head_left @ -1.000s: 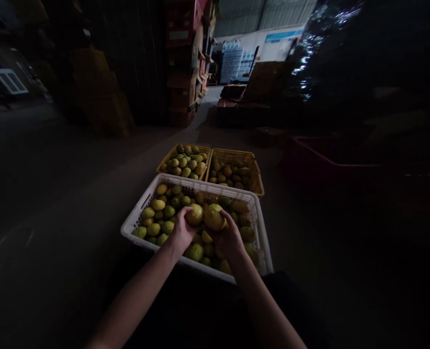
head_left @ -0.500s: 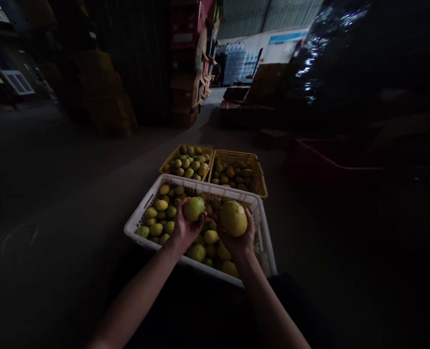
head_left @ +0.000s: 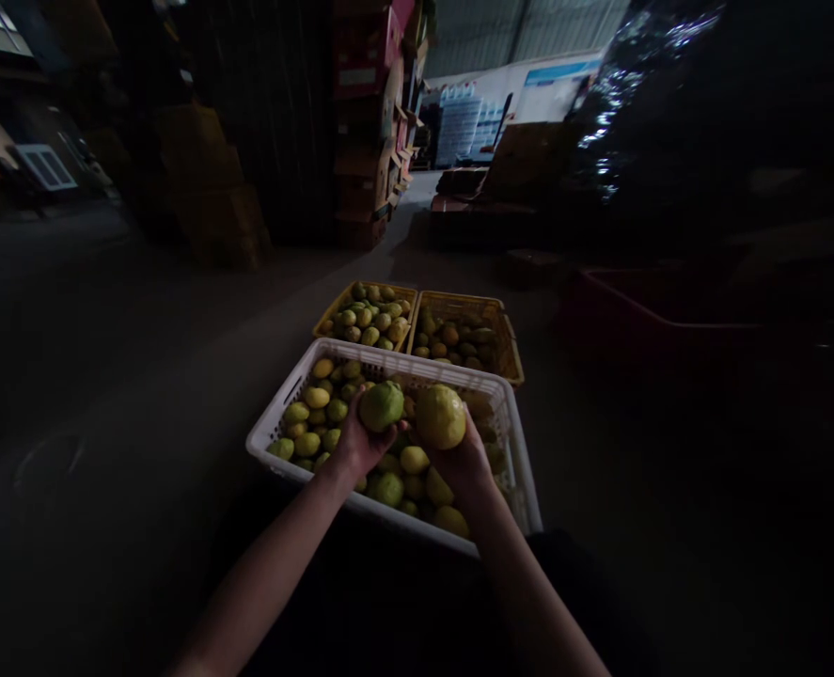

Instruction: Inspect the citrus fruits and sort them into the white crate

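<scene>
My left hand is wrapped round a round green fruit with a smooth, glossy skin. In my right hand rests a larger, bumpy yellow-green fruit, cupped from below and the right. Both fruits are held side by side, a small gap apart, above a white plastic crate. Inside this crate lie several loose green and yellow fruits, partly hidden by my hands and forearms. I cannot tell the exact kind of fruit in the dim light.
Behind the white crate stand two yellow crates, both with fruit inside. A dark red bin is on the right. Stacked cardboard boxes rise at the back, and more boxes stand at the left. Dark wrapped goods fill the right background.
My right hand has moved left and slightly up, bringing the yellow-green fruit closer to the green one. The green fruit has turned a little in my left hand.
</scene>
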Available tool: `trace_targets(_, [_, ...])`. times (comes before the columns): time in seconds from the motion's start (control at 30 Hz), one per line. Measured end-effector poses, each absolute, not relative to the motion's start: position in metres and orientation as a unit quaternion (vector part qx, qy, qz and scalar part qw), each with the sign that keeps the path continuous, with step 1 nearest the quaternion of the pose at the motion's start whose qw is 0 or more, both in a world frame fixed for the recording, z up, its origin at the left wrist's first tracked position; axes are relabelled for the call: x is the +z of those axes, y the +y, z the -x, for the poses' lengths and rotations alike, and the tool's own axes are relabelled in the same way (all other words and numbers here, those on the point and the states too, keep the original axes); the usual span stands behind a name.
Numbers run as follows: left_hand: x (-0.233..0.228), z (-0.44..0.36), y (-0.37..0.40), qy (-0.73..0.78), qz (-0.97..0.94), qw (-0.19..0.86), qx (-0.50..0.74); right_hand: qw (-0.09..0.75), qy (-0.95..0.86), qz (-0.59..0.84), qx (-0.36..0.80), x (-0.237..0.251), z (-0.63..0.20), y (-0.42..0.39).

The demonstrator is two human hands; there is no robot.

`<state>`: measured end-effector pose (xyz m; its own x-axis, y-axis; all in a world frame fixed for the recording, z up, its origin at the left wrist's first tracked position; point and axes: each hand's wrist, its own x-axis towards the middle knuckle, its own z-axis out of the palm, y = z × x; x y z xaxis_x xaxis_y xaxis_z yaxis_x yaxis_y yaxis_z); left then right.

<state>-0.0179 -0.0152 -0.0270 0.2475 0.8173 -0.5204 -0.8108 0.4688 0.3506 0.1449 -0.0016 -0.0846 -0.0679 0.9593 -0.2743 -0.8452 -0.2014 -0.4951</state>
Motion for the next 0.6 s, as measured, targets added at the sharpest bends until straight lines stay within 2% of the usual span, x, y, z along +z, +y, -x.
trace_targets(0.17, [-0.027,0.021,-0.016,0.324,-0.028,0.777,0.540,0.607,-0.050,0.310,0.730,-0.069,-0.147,-0.008])
trace_targets(0.37, [-0.042,0.022,-0.016,0.307,-0.038,0.801,0.512,0.587,-0.101,0.331,0.732,-0.082,-0.148,-0.005])
trace_targets(0.6, [-0.031,0.018,-0.015,0.348,-0.018,0.777,0.524,0.617,-0.079,0.337,0.707,-0.077,-0.129,-0.013])
